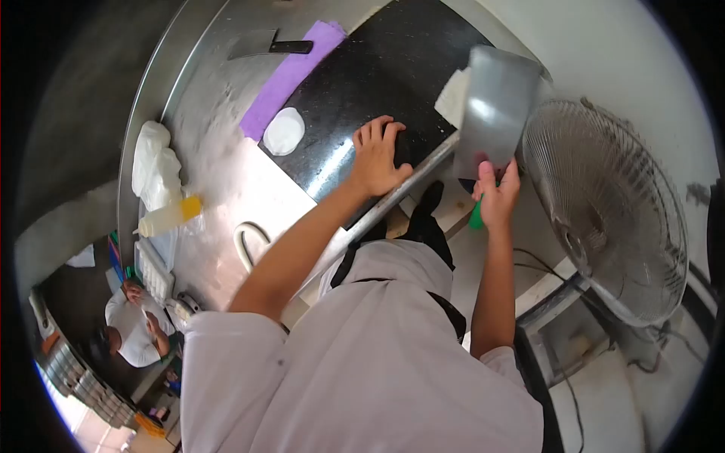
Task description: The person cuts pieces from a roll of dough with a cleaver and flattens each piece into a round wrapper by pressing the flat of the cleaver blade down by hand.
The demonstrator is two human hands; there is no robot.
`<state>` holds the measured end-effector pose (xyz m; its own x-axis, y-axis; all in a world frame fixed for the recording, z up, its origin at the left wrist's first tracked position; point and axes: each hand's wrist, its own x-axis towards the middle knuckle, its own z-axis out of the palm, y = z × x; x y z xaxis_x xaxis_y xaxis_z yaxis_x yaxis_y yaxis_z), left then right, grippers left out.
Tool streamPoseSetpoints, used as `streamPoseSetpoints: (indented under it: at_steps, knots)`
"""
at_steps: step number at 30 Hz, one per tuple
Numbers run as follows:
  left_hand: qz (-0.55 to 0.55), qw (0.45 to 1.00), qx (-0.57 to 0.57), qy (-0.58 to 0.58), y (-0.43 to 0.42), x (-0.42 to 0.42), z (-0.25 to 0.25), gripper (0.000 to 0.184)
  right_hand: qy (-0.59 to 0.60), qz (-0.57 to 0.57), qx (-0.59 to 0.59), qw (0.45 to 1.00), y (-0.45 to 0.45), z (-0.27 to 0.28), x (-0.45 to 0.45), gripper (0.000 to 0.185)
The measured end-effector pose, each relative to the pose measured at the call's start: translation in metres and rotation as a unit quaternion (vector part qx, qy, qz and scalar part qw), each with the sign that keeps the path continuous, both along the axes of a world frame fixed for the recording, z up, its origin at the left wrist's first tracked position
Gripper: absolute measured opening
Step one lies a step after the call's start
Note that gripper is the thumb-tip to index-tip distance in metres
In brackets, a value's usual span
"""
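Note:
My left hand (376, 160) rests near the front edge of a black board (355, 83), its fingers spread and nothing in it. In my right hand (498, 192) is a wide metal blade (497, 106), raised beyond the right edge of the counter. A green handle (476, 214) shows below that hand. Behind the blade, a white piece (454, 98) lies at the board's edge. A round white disc (284, 131) lies at the board's left edge, beside a folded purple cloth (291, 79).
A black-handled blade (291, 47) lies on the metal counter (215, 98). A squeeze bottle (170, 216) and white bags (155, 166) stand along the left side. A large fan (604, 215) is close on the right. Another person (137, 325) is at lower left.

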<state>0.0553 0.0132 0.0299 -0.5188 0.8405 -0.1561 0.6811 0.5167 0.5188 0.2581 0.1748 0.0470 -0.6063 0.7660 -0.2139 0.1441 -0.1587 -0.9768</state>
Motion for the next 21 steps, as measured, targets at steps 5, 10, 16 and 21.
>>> streamPoseSetpoints:
  at_steps: [5, 10, 16, 21]
  knots:
    - [0.03, 0.995, -0.006, 0.098, -0.02, 0.01, -0.035, 0.095, -0.067, 0.003, -0.026, 0.997, 0.032, -0.081, -0.022, 0.039]
    - [-0.046, 0.996, 0.071, 0.035, -0.03, -0.003, -0.034, 0.098, -0.222, -0.002, 0.008, 0.975, 0.051, -0.098, -0.039, 0.042]
    - [-0.068, 0.991, 0.117, 0.0, -0.027, -0.003, -0.035, 0.093, -0.254, -0.027, -0.009, 0.967, 0.069, -0.047, -0.063, 0.041]
    - [-0.062, 0.99, 0.125, -0.037, -0.029, 0.0, -0.031, 0.089, -0.319, -0.019, 0.122, 0.94, 0.026, -0.066, -0.051, 0.039]
